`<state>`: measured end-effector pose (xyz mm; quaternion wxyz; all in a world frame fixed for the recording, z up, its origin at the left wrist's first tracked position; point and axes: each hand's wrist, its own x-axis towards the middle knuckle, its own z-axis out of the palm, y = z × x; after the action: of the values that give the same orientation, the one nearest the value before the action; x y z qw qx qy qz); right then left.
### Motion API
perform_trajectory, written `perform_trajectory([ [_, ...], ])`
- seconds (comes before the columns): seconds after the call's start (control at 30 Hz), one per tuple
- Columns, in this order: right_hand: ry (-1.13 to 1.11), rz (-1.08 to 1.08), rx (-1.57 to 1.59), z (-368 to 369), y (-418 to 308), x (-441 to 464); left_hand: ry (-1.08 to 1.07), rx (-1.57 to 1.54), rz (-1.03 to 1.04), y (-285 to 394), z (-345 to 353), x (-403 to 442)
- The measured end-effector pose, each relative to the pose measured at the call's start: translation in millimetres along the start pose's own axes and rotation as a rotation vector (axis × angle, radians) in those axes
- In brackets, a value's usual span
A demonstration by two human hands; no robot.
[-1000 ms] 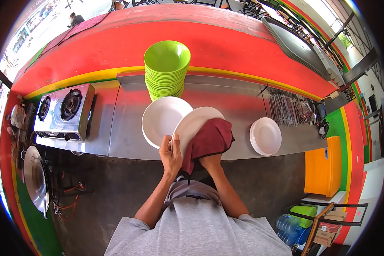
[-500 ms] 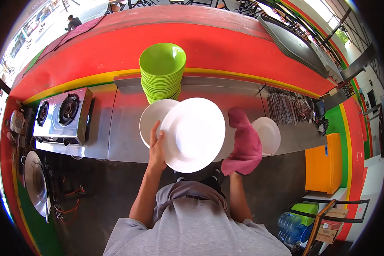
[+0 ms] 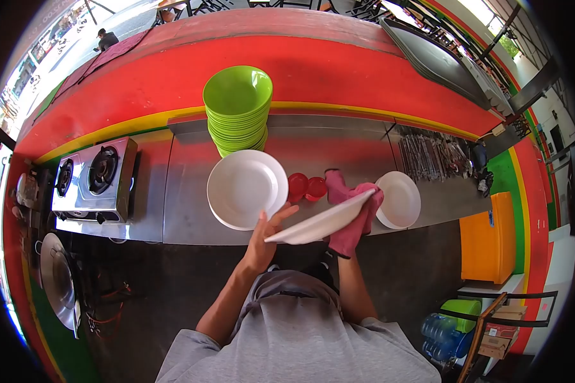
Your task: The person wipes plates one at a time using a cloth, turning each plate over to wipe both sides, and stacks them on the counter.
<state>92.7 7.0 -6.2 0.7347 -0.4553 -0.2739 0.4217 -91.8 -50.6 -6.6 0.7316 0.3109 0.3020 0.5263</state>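
Observation:
A white plate (image 3: 322, 221) is tilted nearly edge-on between my two hands. My left hand (image 3: 262, 244) has the plate's left edge at its palm, fingers partly extended. Covering my right hand is a pink cloth (image 3: 347, 239), pressed around the plate's right edge; the fingers themselves are hidden. Behind my left hand, a white dish (image 3: 246, 188) rests on the metal counter. Another white plate (image 3: 398, 200) lies to the right of the cloth. Two small red bowls (image 3: 305, 186) sit between them.
A tall stack of green bowls (image 3: 237, 108) rises at the counter's back. On the left stands a two-burner gas stove (image 3: 94, 180), with a large metal wok (image 3: 59, 274) below. Cutlery (image 3: 432, 156) lies at right, above an orange box (image 3: 487, 246). A red ledge (image 3: 287, 57) borders the counter.
The plate has turned from face-on to nearly edge-on and moved right, meeting the cloth. My left hand has shifted right. The red bowls and more of the dish behind now show.

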Motion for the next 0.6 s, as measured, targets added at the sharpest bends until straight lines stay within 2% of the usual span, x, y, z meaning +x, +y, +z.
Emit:
perform_trajectory([
  [0.03,0.001,-0.059,-0.038,3,3,7,0.043,-0.006,0.207,3,15,-5],
  [0.1,-0.028,-0.151,-0.149,0,15,14,0.291,-0.08,0.26,-27,1,-6],
  [0.17,-0.125,-0.243,-0.378,-8,31,14,0.336,0.114,0.305,-43,-26,1],
  [0.27,-0.262,-0.11,-0.327,-4,35,10,0.416,0.249,0.315,-32,-37,6],
  [0.33,-0.292,-0.168,-0.499,15,16,-8,0.463,0.331,0.313,-17,-31,11],
  [0.43,-0.46,-0.366,-0.691,24,-1,-35,0.415,0.6,0.075,19,-4,7],
  [0.47,-0.483,-0.304,-0.653,18,14,-42,0.33,0.735,0.038,19,-10,9],
  [0.57,-0.726,-0.667,-1.005,6,23,-49,0.208,0.661,0.155,-9,-24,18],
  [0.6,-0.777,-0.632,-1.007,14,16,-51,0.244,0.534,0.17,-5,-6,19],
])
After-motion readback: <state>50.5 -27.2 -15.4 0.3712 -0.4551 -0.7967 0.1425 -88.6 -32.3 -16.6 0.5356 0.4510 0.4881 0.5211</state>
